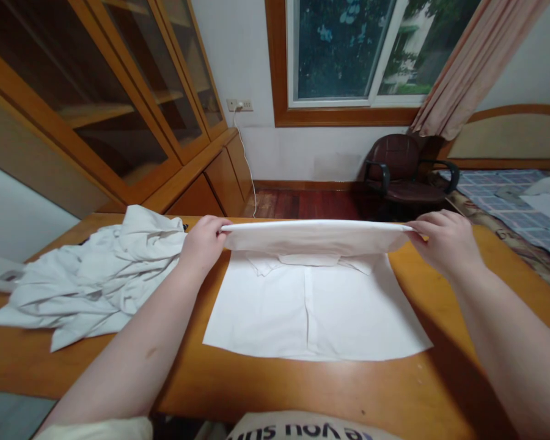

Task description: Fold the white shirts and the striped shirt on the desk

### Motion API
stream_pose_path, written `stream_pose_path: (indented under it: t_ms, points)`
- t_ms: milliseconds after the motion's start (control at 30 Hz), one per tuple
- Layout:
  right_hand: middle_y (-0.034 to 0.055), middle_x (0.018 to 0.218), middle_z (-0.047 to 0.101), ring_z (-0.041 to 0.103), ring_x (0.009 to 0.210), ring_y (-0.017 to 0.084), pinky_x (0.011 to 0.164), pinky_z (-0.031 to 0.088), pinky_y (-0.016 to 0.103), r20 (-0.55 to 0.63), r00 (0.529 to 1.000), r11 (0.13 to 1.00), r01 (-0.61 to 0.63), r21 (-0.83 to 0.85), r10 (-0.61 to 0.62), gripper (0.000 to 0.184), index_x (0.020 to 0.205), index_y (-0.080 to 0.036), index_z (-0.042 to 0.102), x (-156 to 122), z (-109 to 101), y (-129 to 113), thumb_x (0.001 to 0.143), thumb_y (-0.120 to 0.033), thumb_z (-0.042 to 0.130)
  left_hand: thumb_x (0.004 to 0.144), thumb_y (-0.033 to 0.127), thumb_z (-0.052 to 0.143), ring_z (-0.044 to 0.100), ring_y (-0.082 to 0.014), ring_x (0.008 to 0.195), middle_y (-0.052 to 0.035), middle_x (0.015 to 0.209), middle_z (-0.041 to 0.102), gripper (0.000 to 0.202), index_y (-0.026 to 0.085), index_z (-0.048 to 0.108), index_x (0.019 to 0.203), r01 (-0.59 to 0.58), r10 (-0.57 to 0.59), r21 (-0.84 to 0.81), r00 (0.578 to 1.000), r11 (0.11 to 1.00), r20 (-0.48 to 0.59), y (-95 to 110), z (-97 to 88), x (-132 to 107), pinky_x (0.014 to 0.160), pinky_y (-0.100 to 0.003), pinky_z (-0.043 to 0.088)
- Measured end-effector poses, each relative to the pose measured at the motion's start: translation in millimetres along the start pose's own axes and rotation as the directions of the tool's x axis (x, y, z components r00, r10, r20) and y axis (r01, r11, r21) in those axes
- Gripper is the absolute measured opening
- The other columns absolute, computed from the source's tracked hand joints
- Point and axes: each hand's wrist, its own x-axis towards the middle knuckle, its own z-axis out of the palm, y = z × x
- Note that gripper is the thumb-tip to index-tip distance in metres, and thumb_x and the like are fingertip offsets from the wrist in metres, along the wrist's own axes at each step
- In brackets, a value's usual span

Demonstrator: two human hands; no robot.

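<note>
A white shirt (311, 305) lies flat on the wooden table (302, 391), its collar end folded over toward me. My left hand (204, 241) pinches the left end of the raised fold. My right hand (444, 238) pinches the right end. Both hands hold the folded edge a little above the rest of the shirt, stretched taut between them. The collar shows just under the lifted fold.
A crumpled heap of white clothes (96, 275) lies on the table's left part. A wooden glass-door cabinet (119, 104) stands at the left. Beyond the table are a dark armchair (407, 174), a window (362, 49) with a pink curtain, and a bed (531, 195) at the right.
</note>
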Motion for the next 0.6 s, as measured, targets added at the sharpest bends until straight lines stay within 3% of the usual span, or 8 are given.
stream_pose_path:
  t_ms: [167, 333, 467, 600]
  points:
    - [0.0075, 0.089, 0.067, 0.058, 0.079, 0.024, 0.075, 0.042, 0.037, -0.083, 0.995, 0.990, -0.051, 0.134, 0.062, 0.027, 0.093, -0.026, 0.072, -73.9, -20.8, -10.3, 0.087, -0.037, 0.048, 0.073, 0.023, 0.048, 0.058, -0.0207, 0.096, -0.0015, 0.097, 0.062, 0.029, 0.027, 0.069, 0.093, 0.128, -0.129, -0.056, 0.991, 0.990, -0.020, -2.6, -18.6, -76.1, 0.089, -0.029, 0.044]
    - [0.0076, 0.092, 0.064, 0.058, 0.078, 0.024, 0.080, 0.044, 0.040, -0.043, 0.982, 0.937, -0.159, 0.311, 0.181, 0.022, 0.095, -0.031, 0.071, -144.5, -25.2, -32.7, 0.082, -0.035, 0.052, 0.068, 0.028, 0.050, 0.058, -0.0215, 0.092, -0.0027, 0.093, 0.061, 0.025, 0.027, 0.070, 0.083, 0.260, -0.255, -0.175, 0.966, 0.949, 0.051, -12.2, -10.5, -144.2, 0.087, -0.030, 0.046]
    - [0.0069, 0.093, 0.064, 0.060, 0.083, 0.025, 0.084, 0.045, 0.041, 0.063, 0.963, 0.886, -0.267, 0.380, 0.264, 0.024, 0.093, -0.032, 0.071, -185.6, -14.1, -47.8, 0.081, -0.036, 0.050, 0.065, 0.029, 0.052, 0.058, -0.0216, 0.090, -0.0028, 0.092, 0.060, 0.021, 0.027, 0.070, 0.075, 0.377, -0.360, -0.239, 0.926, 0.895, 0.113, -18.4, 3.0, -176.0, 0.085, -0.030, 0.047]
    - [0.0053, 0.095, 0.065, 0.063, 0.086, 0.025, 0.079, 0.049, 0.041, 0.237, 0.926, 0.853, -0.366, 0.372, 0.294, 0.028, 0.093, -0.033, 0.071, -211.4, 1.1, -50.4, 0.080, -0.040, 0.048, 0.061, 0.032, 0.056, 0.059, -0.0233, 0.091, -0.0046, 0.092, 0.060, 0.018, 0.026, 0.070, 0.070, 0.456, -0.394, -0.318, 0.887, 0.831, 0.241, -19.2, 13.2, -190.7, 0.088, -0.034, 0.047]
